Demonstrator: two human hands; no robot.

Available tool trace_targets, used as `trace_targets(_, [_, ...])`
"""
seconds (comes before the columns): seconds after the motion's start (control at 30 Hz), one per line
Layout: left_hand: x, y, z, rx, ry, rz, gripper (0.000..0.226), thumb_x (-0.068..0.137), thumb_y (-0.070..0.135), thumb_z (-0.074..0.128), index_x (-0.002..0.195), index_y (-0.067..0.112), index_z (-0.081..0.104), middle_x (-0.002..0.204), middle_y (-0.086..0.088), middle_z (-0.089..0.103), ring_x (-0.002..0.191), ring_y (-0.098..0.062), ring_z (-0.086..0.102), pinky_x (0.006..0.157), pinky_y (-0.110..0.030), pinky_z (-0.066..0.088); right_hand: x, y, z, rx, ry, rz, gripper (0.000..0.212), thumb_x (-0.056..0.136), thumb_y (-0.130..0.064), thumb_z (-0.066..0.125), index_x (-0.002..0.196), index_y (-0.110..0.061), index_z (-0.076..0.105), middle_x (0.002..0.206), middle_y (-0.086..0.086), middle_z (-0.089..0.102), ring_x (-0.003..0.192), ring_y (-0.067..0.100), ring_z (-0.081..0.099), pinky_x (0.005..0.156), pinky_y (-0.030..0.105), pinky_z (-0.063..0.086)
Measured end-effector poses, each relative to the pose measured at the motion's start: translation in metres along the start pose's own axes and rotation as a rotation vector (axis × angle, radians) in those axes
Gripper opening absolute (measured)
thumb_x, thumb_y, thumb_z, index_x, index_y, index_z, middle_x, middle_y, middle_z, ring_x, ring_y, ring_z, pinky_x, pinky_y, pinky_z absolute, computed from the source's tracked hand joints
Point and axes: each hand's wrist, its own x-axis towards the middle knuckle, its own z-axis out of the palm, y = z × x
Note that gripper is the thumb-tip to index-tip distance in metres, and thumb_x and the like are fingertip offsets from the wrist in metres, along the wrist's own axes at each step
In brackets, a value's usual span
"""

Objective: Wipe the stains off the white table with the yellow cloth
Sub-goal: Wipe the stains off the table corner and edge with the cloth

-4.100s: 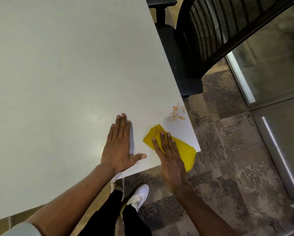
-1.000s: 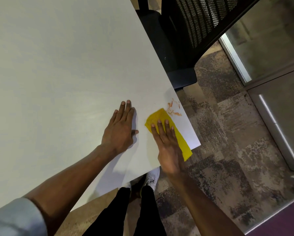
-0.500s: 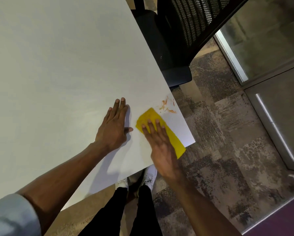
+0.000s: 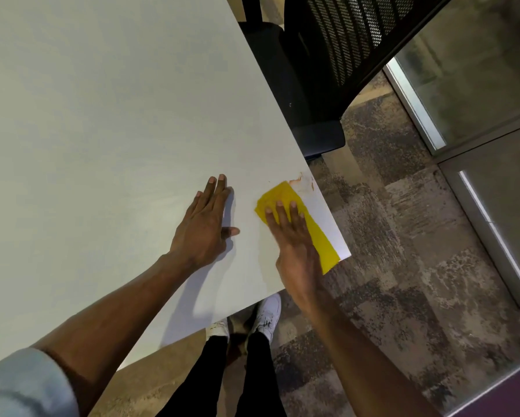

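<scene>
Right hand point(image 4: 295, 236): flat, fingers extended, pressing the yellow cloth point(image 4: 319, 233) onto the counter point(image 4: 117, 115).
Left hand point(image 4: 204, 224): flat, empty.
Stains point(image 4: 302, 182): just beyond the cloth's far end, along its long axis, near the corner.

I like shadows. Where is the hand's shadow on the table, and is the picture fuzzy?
Head view: the left hand casts a soft grey shadow to its right and toward the near edge of the white table; hands and yellow cloth look sharp, only slightly soft.

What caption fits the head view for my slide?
Right hand presses a yellow cloth toward orange stains near the white table corner; left hand rests flat.
</scene>
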Motion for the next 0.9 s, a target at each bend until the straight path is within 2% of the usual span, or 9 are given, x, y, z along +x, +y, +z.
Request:
trace_targets(0.1, [0.001,-0.001,0.001,-0.007,0.001,0.001,0.091,0.101,0.040,0.069,0.169,0.010,0.018,0.180,-0.001,-0.001,0.167,-0.021,-0.004,0.136,-0.042,0.010,-0.035,0.018,0.001,-0.022,-0.039,-0.023,0.097,0.080,0.017,0.035,0.166,-0.024,0.016,0.175,0.002,0.016,0.163,0.028,0.005,0.116,0.049,0.047])
trace_targets(0.17, [0.000,-0.001,0.002,-0.014,0.008,-0.002,0.090,0.101,0.038,0.069,0.169,0.010,0.017,0.180,0.000,-0.002,0.167,-0.020,-0.006,0.135,-0.042,0.010,-0.039,0.035,-0.005,-0.005,-0.009,0.058,0.100,0.082,0.020,0.042,0.166,-0.025,0.015,0.175,0.001,0.014,0.163,0.026,0.005,0.117,0.050,0.045])
trace_targets(0.23, [0.000,-0.001,0.003,-0.022,0.013,-0.001,0.090,0.101,0.035,0.070,0.169,0.011,0.017,0.180,0.001,-0.003,0.167,-0.020,-0.007,0.136,-0.043,0.010,-0.022,0.048,-0.011,0.032,0.042,0.152,0.097,0.084,0.022,0.046,0.165,-0.024,0.021,0.175,0.003,0.016,0.163,0.026,0.005,0.117,0.052,0.045])
trace_targets(0.37, [0.000,-0.002,0.005,-0.032,0.023,-0.005,0.090,0.100,0.032,0.071,0.169,0.011,0.017,0.179,0.003,-0.003,0.167,-0.018,-0.006,0.135,-0.041,0.009,0.048,0.046,-0.024,0.074,0.092,0.253,0.089,0.086,0.021,0.041,0.163,-0.021,0.028,0.173,0.006,0.020,0.162,0.030,0.011,0.117,0.051,0.044])
trace_targets(0.5, [0.001,-0.004,0.006,-0.024,0.023,0.000,0.091,0.100,0.035,0.071,0.170,0.012,0.017,0.180,0.002,-0.002,0.167,-0.019,-0.005,0.135,-0.042,0.010,0.062,0.028,-0.025,0.028,0.064,0.169,0.086,0.085,0.018,0.044,0.163,-0.011,0.025,0.172,0.015,0.019,0.161,0.039,0.010,0.126,0.054,0.029])
trace_targets(0.6, [0.001,-0.004,0.007,-0.025,0.022,-0.004,0.091,0.100,0.037,0.070,0.170,0.013,0.016,0.180,0.003,-0.003,0.167,-0.018,-0.006,0.135,-0.042,0.010,0.020,0.020,-0.018,0.013,0.049,0.049,0.094,0.079,0.023,0.049,0.164,-0.012,0.025,0.172,0.014,0.020,0.161,0.039,0.009,0.121,0.055,0.039])
trace_targets(0.7, [0.001,-0.004,0.006,-0.022,0.024,-0.003,0.092,0.100,0.038,0.069,0.170,0.013,0.015,0.179,0.004,-0.004,0.167,-0.018,-0.008,0.135,-0.040,0.008,-0.009,0.022,-0.015,0.033,0.004,0.035,0.098,0.080,0.023,0.045,0.165,-0.019,0.020,0.174,0.005,0.015,0.163,0.029,0.003,0.117,0.050,0.046])
trace_targets(0.9, [0.002,-0.003,0.006,-0.020,0.022,-0.013,0.093,0.100,0.036,0.070,0.170,0.013,0.014,0.180,0.003,-0.004,0.166,-0.017,-0.008,0.135,-0.038,0.006,0.057,0.023,-0.024,0.134,0.112,0.171,0.084,0.088,0.022,0.045,0.161,-0.015,0.033,0.172,0.008,0.024,0.162,0.031,0.011,0.127,0.050,0.029])
